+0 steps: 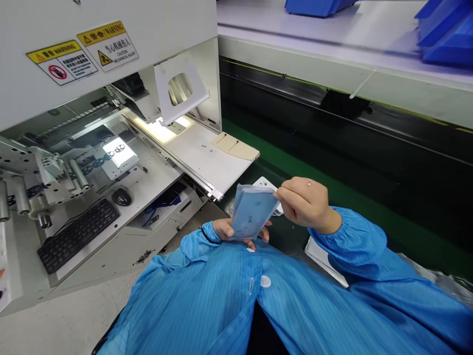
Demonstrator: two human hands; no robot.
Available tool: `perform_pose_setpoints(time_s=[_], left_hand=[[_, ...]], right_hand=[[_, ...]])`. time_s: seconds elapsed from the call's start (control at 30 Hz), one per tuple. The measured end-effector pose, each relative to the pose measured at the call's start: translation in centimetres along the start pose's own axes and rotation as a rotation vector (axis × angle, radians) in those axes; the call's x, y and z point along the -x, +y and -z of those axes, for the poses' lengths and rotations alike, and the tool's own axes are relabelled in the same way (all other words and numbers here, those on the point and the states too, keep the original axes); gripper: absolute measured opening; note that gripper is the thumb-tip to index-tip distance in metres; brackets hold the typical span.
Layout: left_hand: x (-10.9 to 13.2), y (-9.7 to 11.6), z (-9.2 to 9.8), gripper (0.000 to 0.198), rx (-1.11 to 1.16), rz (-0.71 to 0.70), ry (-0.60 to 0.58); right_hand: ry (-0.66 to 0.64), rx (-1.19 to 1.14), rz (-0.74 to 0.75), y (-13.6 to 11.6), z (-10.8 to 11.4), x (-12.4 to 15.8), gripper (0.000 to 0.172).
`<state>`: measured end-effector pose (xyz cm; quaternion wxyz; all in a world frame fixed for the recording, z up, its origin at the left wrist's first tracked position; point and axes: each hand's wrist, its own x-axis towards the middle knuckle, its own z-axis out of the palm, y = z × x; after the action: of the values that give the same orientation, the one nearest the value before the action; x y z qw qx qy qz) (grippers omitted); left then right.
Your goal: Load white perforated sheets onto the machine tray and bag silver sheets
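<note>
A stack of thin, bluish, translucent film sheets (253, 213) with small dark marks is tilted up in front of my chest. My left hand (223, 229) grips it from below, thumb on the near face and fingertips showing past the right edge. At the upper right corner, the pinched fingers of my right hand (306, 201) hold the edge of the sheets. How many layers they pinch is hidden. Just behind the stack, a white card with dark holes (263, 182) lies on the dark green surface, partly covered from view.
To the left stands a machine with a white feed table (207, 157), a keyboard (78, 234) and a mouse (121, 196). A green conveyor belt (273, 148) runs under a shelf holding blue bins (447, 34). A white tray-like object (325, 261) sits beside my right sleeve.
</note>
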<state>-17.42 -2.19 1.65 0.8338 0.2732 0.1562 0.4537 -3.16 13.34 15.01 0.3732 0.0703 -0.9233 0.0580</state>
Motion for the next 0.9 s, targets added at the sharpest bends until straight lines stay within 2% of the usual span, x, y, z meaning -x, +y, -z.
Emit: perform_pose_setpoints(time_s=[0.13, 0.3, 0.37, 0.57, 0.73, 0.9], left_hand=[[0.3, -0.4, 1.1, 0.112, -0.050, -0.009, -0.025], [0.3, -0.5, 2.0, 0.124, -0.163, 0.049, -0.045], [0.3, -0.3, 2.0, 0.124, -0.188, 0.026, -0.063], [0.5, 0.0, 1.7, 0.119, -0.240, 0.016, -0.099], [0.6, 0.6, 1.3, 0.108, -0.251, 0.075, -0.088], [0.8, 1.0, 0.3, 0.097, -0.244, 0.045, -0.091]], right_hand=[[0.014, -0.126, -0.001, -1.2, 1.3, -0.8, 0.015], [-0.181, -0.215, -0.067, -2.1, 3.2, -1.9, 0.017], [-0.186, -0.260, -0.100, -2.1, 3.5, -2.3, 0.016], [-0.185, -0.326, -0.080, -2.0, 3.9, -3.4, 0.015], [-0.218, -0.401, -0.189, -1.9, 4.0, -4.0, 0.017], [-0.302, -0.506, -0.291, -1.2, 3.4, -4.1, 0.023]])
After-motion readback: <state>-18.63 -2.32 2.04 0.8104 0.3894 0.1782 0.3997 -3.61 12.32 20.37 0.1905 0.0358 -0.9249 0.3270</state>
